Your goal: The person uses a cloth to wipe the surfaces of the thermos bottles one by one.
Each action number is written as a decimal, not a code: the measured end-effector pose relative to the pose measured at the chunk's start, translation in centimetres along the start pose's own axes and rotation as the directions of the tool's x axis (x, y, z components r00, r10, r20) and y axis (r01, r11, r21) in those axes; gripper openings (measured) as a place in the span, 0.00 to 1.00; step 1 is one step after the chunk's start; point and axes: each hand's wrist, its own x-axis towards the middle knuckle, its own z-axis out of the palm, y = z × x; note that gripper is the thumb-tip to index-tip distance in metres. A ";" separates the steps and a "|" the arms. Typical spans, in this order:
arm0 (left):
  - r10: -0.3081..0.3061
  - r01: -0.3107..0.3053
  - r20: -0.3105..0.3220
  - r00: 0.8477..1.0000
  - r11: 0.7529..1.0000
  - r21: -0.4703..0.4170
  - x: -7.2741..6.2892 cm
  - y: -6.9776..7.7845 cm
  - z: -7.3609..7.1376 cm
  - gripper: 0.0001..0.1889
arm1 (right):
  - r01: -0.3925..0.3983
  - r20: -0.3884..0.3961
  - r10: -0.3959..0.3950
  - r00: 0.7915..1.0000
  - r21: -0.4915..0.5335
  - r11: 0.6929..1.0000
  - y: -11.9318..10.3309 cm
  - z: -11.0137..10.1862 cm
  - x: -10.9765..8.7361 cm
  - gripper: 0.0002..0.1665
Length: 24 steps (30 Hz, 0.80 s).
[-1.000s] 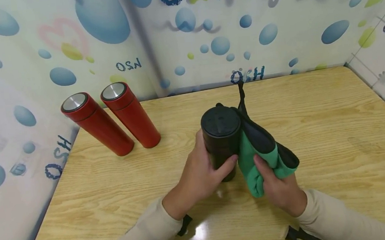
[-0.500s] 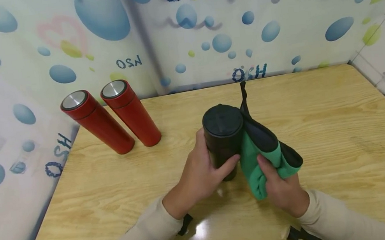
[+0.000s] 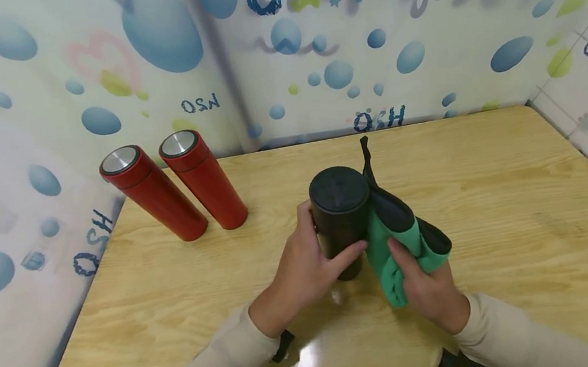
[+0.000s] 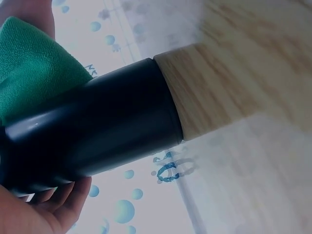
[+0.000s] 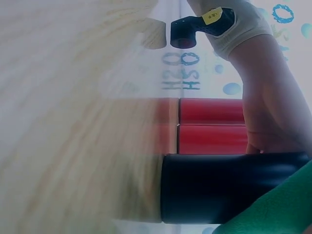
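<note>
A black tumbler (image 3: 343,226) with a flat black lid stands upright mid-table in the head view. My left hand (image 3: 302,263) grips its side, thumb across the front. In the left wrist view that hand's fingers (image 4: 70,204) curl round the dark body. My right hand (image 3: 431,288) holds a folded green cloth (image 3: 388,257) with black trim and a black loop, thumb on top. The cloth lies against the tumbler's right side, also visible in the right wrist view as green fabric (image 5: 278,209). Most of the right hand's fingers are hidden under the cloth.
Two red flasks (image 3: 166,200) with silver-topped lids stand close together at the table's back left. The wooden table (image 3: 518,214) meets a patterned wall sheet (image 3: 422,74) at its back and sides. Black wrist straps (image 3: 466,364) hang under both sleeves.
The head view has shifted slightly. The cloth's loop sits a little lower beside the tumbler's lid. Both hands keep their hold, and the red flasks stay put.
</note>
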 end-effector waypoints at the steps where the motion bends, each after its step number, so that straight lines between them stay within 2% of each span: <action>1: -0.006 0.006 0.001 1.000 1.000 0.001 -0.1 -0.1 0.0 0.43 | -0.001 -0.001 0.001 1.000 -0.006 1.000 0.1 0.0 -0.1 0.36; 11: -0.015 0.015 -0.023 1.000 1.000 0.023 0.0 -0.1 -0.2 0.43 | 0.014 0.019 -0.015 1.000 0.049 0.999 0.3 0.2 -0.1 0.32; 18: -0.055 0.055 -0.011 0.998 0.998 0.001 -0.1 -0.2 -0.2 0.43 | -0.016 0.029 0.014 0.999 0.059 0.998 0.2 0.4 -0.3 0.35; 24: -0.044 0.044 -0.018 0.999 0.999 -0.005 0.1 0.1 -0.3 0.43 | -0.031 0.027 0.029 0.999 0.053 0.998 0.0 0.4 -0.2 0.34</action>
